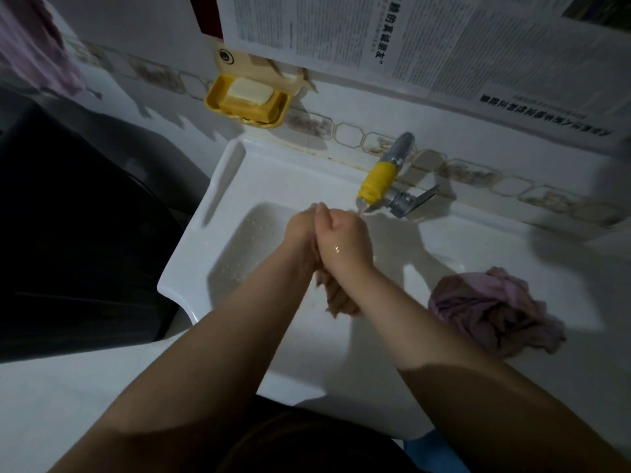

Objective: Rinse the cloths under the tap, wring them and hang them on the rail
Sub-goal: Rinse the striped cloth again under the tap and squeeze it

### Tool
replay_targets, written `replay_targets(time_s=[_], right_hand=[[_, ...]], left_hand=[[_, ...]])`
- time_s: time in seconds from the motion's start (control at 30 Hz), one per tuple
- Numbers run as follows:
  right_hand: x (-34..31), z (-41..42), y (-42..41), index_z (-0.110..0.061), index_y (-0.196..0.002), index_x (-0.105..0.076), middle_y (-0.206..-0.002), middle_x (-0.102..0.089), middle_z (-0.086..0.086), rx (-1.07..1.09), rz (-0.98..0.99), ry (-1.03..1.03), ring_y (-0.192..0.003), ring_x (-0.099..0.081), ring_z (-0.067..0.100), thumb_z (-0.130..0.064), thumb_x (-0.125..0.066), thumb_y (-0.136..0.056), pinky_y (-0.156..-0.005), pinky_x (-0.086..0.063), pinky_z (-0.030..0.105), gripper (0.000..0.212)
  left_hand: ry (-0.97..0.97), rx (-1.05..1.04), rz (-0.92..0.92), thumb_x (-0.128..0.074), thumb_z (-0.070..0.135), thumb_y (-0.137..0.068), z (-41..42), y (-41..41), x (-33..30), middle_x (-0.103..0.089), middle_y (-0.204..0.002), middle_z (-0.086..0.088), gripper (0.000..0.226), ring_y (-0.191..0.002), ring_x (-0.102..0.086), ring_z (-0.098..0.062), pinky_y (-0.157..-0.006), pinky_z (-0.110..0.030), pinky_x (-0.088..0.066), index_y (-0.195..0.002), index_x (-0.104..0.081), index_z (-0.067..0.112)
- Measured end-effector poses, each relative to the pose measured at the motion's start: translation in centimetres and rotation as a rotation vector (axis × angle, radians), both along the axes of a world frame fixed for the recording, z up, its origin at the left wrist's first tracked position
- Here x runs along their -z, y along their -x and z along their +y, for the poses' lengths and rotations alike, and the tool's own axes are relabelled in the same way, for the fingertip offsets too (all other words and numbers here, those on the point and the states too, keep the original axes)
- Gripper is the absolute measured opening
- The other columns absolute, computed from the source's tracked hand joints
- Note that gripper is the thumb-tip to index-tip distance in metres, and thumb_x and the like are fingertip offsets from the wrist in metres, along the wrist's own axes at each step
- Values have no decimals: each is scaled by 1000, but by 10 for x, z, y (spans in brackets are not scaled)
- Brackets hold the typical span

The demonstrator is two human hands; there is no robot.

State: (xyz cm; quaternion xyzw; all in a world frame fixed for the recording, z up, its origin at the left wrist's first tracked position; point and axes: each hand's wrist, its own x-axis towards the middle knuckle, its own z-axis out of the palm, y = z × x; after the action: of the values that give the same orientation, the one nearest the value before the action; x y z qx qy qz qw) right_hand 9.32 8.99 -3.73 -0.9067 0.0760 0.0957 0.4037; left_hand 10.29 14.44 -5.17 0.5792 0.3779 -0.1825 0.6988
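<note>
Over the white sink (191,254), my left hand (300,230) and my right hand (345,237) are pressed together, both closed around a brownish cloth (338,298). Its twisted end hangs down between my wrists. The tap (379,175), with a yellow sleeve on its spout, runs a thin stream of water just right of my fingers. A second cloth (495,308), crumpled and pinkish purple, lies on the sink's right ledge. Another pink cloth (34,46) hangs at the top left; what it hangs on is out of view.
A yellow soap dish (246,100) with a soap bar is fixed to the tiled wall above the sink's left corner. Newspaper sheets (409,39) cover the wall behind the tap. A dark appliance (85,233) stands left of the sink.
</note>
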Motion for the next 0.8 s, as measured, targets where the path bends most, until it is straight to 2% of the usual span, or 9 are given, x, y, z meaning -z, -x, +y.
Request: replay_targets(time_s=[0.1, 0.2, 0.27, 0.33, 0.43, 0.5, 0.57, 0.7, 0.8], right_hand=[[7, -9, -8, -2, -91, -67, -100, -66, 23, 57, 31, 30, -97, -61, 37, -36, -40, -99, -80, -45, 37, 45], [19, -33, -32, -10, -66, -55, -90, -65, 24, 132, 93, -27, -91, -62, 37, -31, -46, -97, -79, -49, 41, 38], [24, -40, -38, -11, -61, -48, -81, -63, 17, 182, 138, -120, -80, -60, 32, -23, -48, -96, -71, -48, 35, 36], [26, -46, -41, -13, -65, -51, -76, -60, 7, 324, 203, -331, -72, -57, 25, -20, -45, -97, -62, -45, 27, 33], [23, -61, -40, -17, -77, -63, -78, -68, 4, 494, 312, -633, -76, -67, 24, -40, -45, -97, -70, -56, 34, 35], [17, -62, -31, -19, -78, -63, -69, -69, -2, 458, 273, -724, -64, -67, 13, -35, -48, -97, -65, -56, 32, 29], [10, -54, -19, -19, -71, -58, -58, -63, -3, 348, 199, -613, -48, -59, 8, -24, -51, -96, -55, -48, 26, 26], [8, -20, 12, -17, -60, -54, -67, -64, 8, -89, 37, -141, -68, -62, 26, -52, -52, -90, -66, -50, 36, 46], [9, -24, -8, -13, -75, -62, -87, -68, 18, -9, -11, 44, -85, -62, 32, -48, -42, -96, -74, -47, 37, 46]], left_hand=[[156, 9, 37, -42, 32, -100, -2, 10, -4, -52, -58, -4, 38, -33, -52, -10, -32, -13, -40, -68, -52, 13], [283, 103, 15, -43, 34, -101, -14, 24, -2, -54, -42, -6, 66, -34, -54, -16, -38, -20, -45, -43, -56, 6], [286, 53, 9, -45, 48, -97, -10, 27, 1, -66, -64, -20, 61, -60, -67, -33, -59, -38, -58, -58, -66, 6], [332, -8, -13, -40, 55, -96, -1, 31, 4, -69, -91, -26, 60, -90, -68, -40, -88, -54, -53, -85, -68, 3], [387, -77, 3, -27, 46, -102, 13, 39, 11, -71, -95, -20, 59, -85, -71, -29, -85, -41, -52, -100, -67, 3], [343, -130, -32, -33, 38, -103, 17, 38, 14, -69, -105, -22, 50, -90, -70, -31, -79, -39, -54, -113, -62, 0], [267, -187, -25, -41, 36, -100, 15, 31, 18, -68, -105, -22, 44, -91, -69, -32, -74, -38, -56, -115, -61, 0], [191, -206, -12, -41, 43, -99, 2, 20, 8, -56, -74, -13, 42, -60, -62, -20, -55, -28, -50, -87, -55, 5], [165, -91, 2, -43, 40, -99, -21, 18, -2, -54, -67, -8, 38, -48, -57, -16, -47, -23, -47, -74, -54, 13]])
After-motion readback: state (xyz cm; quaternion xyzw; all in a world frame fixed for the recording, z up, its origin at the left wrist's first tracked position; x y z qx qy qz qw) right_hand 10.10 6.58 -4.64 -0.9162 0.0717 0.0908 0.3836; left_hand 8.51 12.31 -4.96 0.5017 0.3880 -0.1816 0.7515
